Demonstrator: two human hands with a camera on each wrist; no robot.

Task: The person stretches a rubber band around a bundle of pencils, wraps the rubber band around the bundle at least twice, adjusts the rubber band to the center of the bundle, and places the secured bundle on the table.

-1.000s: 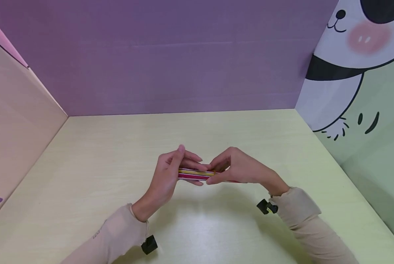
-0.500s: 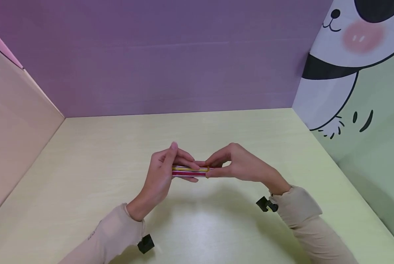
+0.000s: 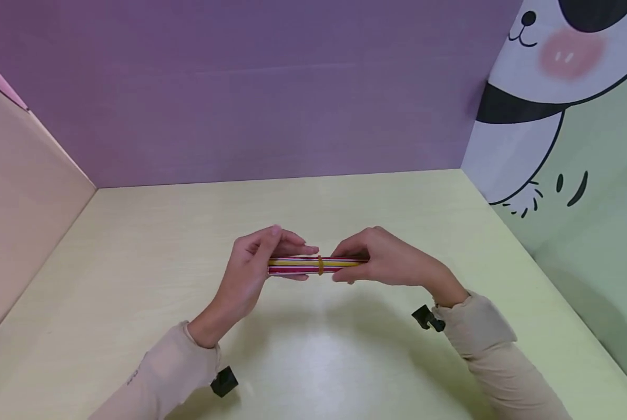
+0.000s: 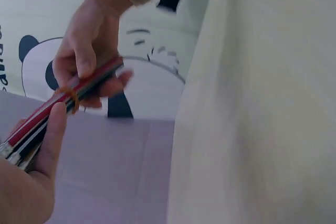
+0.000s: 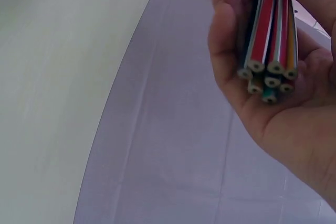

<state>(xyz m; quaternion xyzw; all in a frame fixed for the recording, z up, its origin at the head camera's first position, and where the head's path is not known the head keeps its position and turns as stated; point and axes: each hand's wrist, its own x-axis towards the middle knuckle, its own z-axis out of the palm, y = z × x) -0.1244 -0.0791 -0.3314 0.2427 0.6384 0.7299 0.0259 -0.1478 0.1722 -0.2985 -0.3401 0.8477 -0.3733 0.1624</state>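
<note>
A bundle of coloured pencils (image 3: 295, 266) is held level above the table, with an orange rubber band (image 3: 320, 265) round its middle. My left hand (image 3: 247, 268) holds the left end, its fingers stretched along the bundle. On the other end, my right hand (image 3: 392, 259) grips the pencils between thumb and fingers. The flat ends of several pencils (image 5: 268, 72) face the camera in the right wrist view, lying within the right hand's curve. From the left wrist, a left finger (image 4: 55, 129) lies along the bundle close to the band.
A pale wooden table (image 3: 313, 361) lies beneath both hands. Behind it stands a purple wall (image 3: 271, 93). A pink-beige panel (image 3: 19, 175) closes off the left, and a green panel (image 3: 597, 245) with a cartoon panda the right. Black wrist mounts (image 3: 224, 382) hang at the sleeves.
The right hand has shifted outward along the bundle, away from the left fingers, so the rubber band now shows fully between the hands. Both hands with the pencils have risen slightly in view.
</note>
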